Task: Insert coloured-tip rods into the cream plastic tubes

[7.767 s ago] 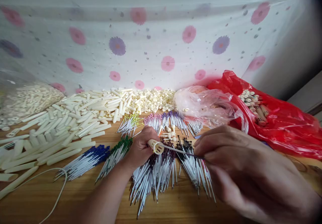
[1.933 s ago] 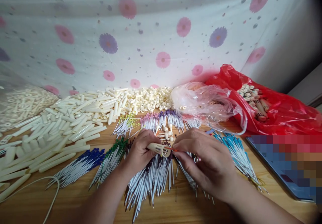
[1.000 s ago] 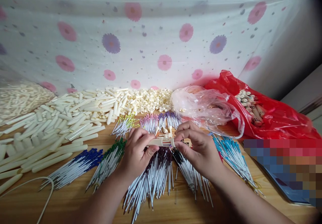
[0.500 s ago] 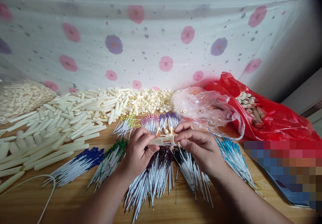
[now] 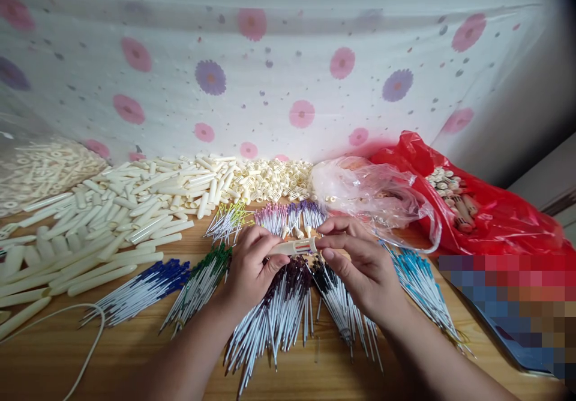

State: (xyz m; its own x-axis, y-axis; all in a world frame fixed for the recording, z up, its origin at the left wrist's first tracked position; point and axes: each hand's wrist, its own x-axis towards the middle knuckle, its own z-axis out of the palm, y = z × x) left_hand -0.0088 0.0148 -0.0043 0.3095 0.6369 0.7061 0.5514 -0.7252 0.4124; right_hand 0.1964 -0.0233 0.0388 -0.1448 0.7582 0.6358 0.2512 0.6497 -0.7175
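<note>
One barrel (image 5: 292,248): left hand (image 5: 252,263) clamped on, right hand (image 5: 362,263) at slotted end (image 5: 306,245), grip unclear.

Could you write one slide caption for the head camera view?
Left hand grips a slotted pen barrel, right hand at its end, above colour-sorted refills on a wooden table.

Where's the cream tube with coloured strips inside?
The tube is at centre of the head view, held in the left hand, its slotted end beside the right hand.
</note>
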